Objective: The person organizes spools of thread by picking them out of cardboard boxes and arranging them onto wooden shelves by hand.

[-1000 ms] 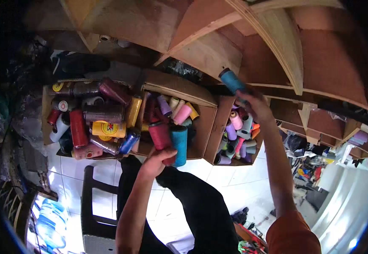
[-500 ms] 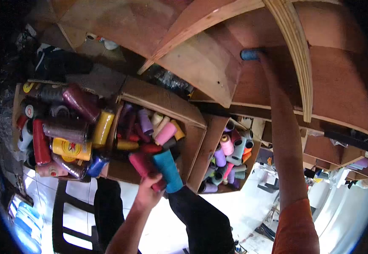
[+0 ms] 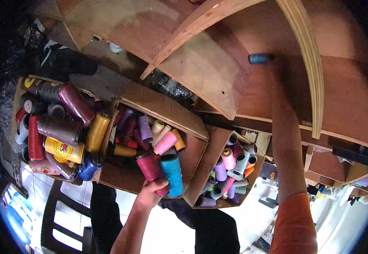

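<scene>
My left hand [image 3: 153, 191] is closed around a crimson thread cone [image 3: 150, 167], its thumb across the lower end. Pressed against that cone is a teal thread cone [image 3: 172, 175], apparently held by the same hand, though the fingers behind are hidden. Both cones are over the front of the middle cardboard box [image 3: 163, 108]. My right arm reaches up into a wooden shelf compartment [image 3: 258, 95]. There my right hand [image 3: 276, 63] is at the right end of a blue thread spool [image 3: 259, 59] lying on its side. Shadow obscures its fingers, which seem closed on that end.
On the left, a box is heaped with large cones, among them a yellow one [image 3: 97, 132] and a red one [image 3: 35, 137]. Smaller spools fill the right-hand box [image 3: 211, 156]. A curved wooden divider [image 3: 307, 63] arches near my right arm. A dark chair [image 3: 57, 216] stands below.
The view has shifted slightly, moving the boxes and shelf lower in the picture. My left hand's cones look more upright and sharper. My right hand stays at the blue spool.
</scene>
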Motion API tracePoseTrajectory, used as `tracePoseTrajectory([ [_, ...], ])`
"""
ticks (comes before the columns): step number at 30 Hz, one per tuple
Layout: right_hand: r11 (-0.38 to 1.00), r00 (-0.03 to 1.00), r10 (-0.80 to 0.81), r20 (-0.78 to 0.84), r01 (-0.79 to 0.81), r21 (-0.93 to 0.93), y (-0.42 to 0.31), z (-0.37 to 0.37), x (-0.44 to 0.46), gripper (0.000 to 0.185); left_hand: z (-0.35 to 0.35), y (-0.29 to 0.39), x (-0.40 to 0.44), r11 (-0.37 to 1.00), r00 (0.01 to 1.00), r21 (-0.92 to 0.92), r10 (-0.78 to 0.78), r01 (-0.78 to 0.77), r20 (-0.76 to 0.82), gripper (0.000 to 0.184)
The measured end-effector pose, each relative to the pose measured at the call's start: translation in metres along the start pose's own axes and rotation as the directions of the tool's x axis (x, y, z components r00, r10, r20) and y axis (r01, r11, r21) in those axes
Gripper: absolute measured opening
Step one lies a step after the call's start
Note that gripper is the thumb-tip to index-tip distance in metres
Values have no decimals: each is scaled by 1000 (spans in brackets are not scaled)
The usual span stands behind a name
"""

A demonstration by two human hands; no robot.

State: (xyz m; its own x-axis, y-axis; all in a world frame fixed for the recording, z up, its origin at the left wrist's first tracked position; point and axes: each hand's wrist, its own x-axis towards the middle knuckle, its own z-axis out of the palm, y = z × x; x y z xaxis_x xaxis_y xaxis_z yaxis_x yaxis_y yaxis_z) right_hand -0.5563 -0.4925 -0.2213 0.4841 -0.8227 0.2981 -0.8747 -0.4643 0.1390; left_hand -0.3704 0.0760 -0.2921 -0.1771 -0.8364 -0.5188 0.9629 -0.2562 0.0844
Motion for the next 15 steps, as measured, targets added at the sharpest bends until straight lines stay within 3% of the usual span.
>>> tracePoseTrajectory([
  [9, 998, 998, 11, -68, -15, -56, -6, 3, -5, 24, 4, 10, 7, 999, 999, -20, 25, -25, 21, 72],
  [13, 999, 983, 26, -181, -30, -22, -69, -39, -44, 20, 5, 14, 8, 998, 998, 18, 62, -62, 18, 72],
  [15, 969, 994, 88, 57, -99, 225, -138, -85, -100, 18, 4, 20, 9, 993, 994, 48, 104, -104, 17, 72],
])
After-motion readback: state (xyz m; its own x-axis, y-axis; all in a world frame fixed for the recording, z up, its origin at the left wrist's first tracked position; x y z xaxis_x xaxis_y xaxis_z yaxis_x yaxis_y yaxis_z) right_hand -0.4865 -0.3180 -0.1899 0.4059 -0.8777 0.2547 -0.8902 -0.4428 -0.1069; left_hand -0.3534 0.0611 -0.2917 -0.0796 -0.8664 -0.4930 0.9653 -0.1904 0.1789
